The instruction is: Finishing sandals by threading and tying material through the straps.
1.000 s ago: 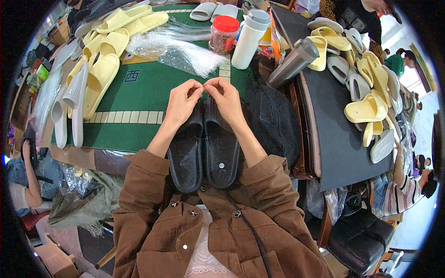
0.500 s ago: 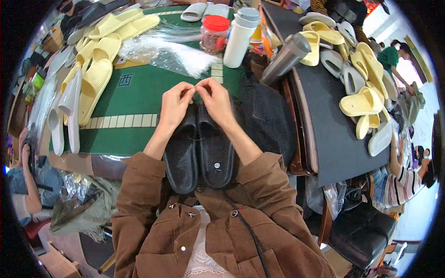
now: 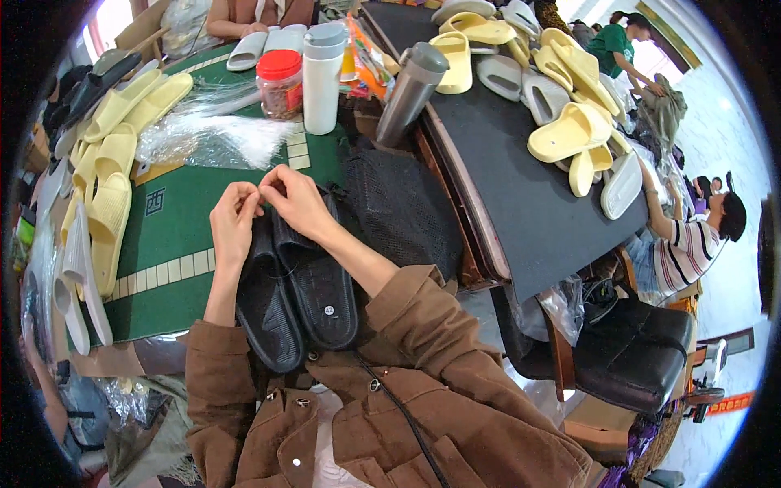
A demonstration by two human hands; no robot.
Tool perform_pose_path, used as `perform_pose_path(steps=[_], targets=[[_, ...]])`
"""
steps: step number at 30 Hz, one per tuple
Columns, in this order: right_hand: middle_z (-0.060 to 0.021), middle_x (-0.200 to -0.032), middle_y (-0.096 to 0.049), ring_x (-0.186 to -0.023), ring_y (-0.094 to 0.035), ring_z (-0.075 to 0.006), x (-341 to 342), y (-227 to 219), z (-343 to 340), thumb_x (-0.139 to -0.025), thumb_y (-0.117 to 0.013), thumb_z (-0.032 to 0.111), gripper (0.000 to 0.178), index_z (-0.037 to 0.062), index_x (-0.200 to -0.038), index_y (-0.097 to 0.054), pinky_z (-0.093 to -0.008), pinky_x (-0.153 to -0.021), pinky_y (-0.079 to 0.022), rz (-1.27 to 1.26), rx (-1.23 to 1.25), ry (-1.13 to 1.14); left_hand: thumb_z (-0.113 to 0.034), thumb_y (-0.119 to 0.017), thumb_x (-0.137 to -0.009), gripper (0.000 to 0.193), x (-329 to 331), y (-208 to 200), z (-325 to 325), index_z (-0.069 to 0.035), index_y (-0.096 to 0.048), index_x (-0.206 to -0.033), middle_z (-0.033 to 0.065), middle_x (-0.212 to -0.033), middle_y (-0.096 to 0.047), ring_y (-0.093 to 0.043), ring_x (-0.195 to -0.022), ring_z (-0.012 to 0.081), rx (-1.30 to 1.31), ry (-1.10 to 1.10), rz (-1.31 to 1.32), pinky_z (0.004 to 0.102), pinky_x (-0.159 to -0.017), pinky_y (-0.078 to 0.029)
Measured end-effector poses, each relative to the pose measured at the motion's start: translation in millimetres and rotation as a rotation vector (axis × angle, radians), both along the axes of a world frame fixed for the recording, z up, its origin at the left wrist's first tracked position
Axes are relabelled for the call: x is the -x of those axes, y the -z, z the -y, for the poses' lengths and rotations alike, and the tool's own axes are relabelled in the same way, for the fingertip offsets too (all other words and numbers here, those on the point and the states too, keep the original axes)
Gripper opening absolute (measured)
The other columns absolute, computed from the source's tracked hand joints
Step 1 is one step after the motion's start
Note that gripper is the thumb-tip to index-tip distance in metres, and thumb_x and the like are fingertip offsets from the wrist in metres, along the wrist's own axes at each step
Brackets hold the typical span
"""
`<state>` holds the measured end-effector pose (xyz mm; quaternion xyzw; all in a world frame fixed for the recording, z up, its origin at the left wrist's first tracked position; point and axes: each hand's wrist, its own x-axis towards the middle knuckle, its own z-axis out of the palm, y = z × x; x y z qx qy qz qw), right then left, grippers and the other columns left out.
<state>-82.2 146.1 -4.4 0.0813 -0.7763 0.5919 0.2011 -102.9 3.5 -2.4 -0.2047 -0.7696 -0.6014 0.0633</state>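
Note:
A pair of black ridged slippers (image 3: 324,297) lies side by side at the near edge of the green table, against my jacket. Above their far ends, my left hand (image 3: 233,221) and my right hand (image 3: 298,203) meet fingertip to fingertip. Thumb and forefinger are pinched together on each hand. Whatever they pinch is too small to make out. A fine thread-like strand shows across the slippers below. Beyond my fingers lies a heap of clear plastic wrapping (image 3: 213,142). To the right of the slippers sits a black mesh bag (image 3: 399,211).
Yellow slides (image 3: 110,224) and grey ones line the left side. A red-lidded jar (image 3: 280,88), white bottle (image 3: 323,85) and steel tumbler (image 3: 409,96) stand ahead. More yellow slides (image 3: 569,132) pile on the dark right-hand table (image 3: 521,220). Other people sit and stand around.
The view has turned to the right, so the tables and slippers appear shifted left and tilted. My hands stay pinched together above the black slippers.

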Motion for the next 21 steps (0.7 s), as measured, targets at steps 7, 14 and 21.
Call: perform_pose_path(steps=[7, 14, 21], targets=[[-0.0128, -0.088, -0.059, -0.083, -0.060, -0.0264, -23.2, -34.8, -6.2, -0.085, -0.060, 0.008, 0.009, -0.0006, -0.090, -0.058, -0.0345, -0.071, -0.048, -0.197, -0.094, 0.065, -0.001, -0.054, -0.091, 0.006, -0.4, -0.1, -1.9, 0.002, -0.057, -0.095, 0.0034, -0.081, -0.060, -0.055, -0.069, 0.0076, 0.003, 0.043, 0.031, 0.0216, -0.063, -0.046], [-0.0109, -0.101, -0.065, -0.099, -0.062, -0.0234, -156.7, -150.5, -86.0, -0.083, -0.064, 0.004, 0.017, 0.0018, -0.100, -0.064, -0.0327, -0.087, -0.048, -0.104, -0.456, 0.023, -0.005, -0.056, -0.091, 0.017, 2.0, -2.0, 2.5, 0.003, -0.058, -0.106, 0.0070, -0.091, -0.064, -0.060, -0.078, 0.0115, 0.052, 0.006, 0.087, 0.0251, -0.073, -0.048], [-0.0086, -0.110, -0.059, -0.098, -0.056, -0.0165, -193.6, -124.0, -301.0, -0.088, -0.060, 0.015, 0.028, 0.0067, -0.115, -0.062, -0.0277, -0.086, -0.044, 0.090, -0.413, 0.817, -0.007, -0.053, -0.094, 0.027, 4.5, 3.7, 3.3, 0.001, -0.053, -0.120, 0.0103, -0.110, -0.061, -0.060, -0.100, 0.0165, 0.066, 0.019, 0.023, 0.0289, -0.087, -0.047]])
